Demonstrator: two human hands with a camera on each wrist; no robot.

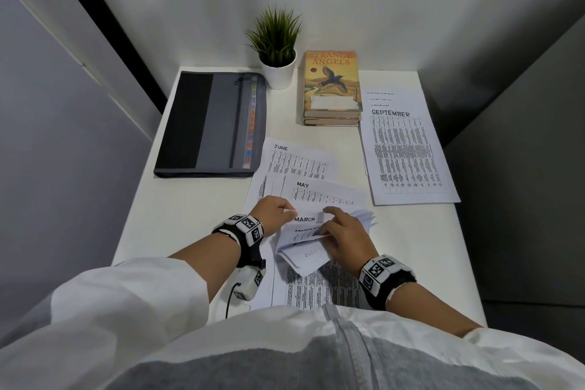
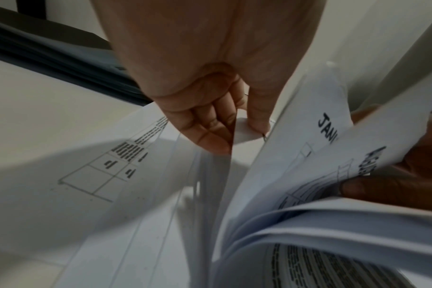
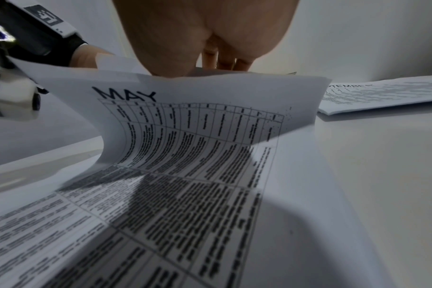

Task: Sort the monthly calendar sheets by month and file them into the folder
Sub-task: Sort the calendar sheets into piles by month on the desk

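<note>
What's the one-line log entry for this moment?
phase: sorting | left hand: pinches a sheet | right hand: grips fanned calendar sheets | September sheet: set aside, right | folder: closed, untouched

Thin matt paper calendar sheets [image 1: 408, 152], smooth matt white table [image 1: 196, 199].

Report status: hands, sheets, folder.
Left hand and right hand both gripping fanned calendar sheets. Folder closed, nothing filed. Nothing blocking it.

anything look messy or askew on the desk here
Yes: the calendar sheets in the middle lie fanned and crooked, June, May and March overlapping, some curled up under both hands. The September pile lies flat; the folder is closed.
</note>
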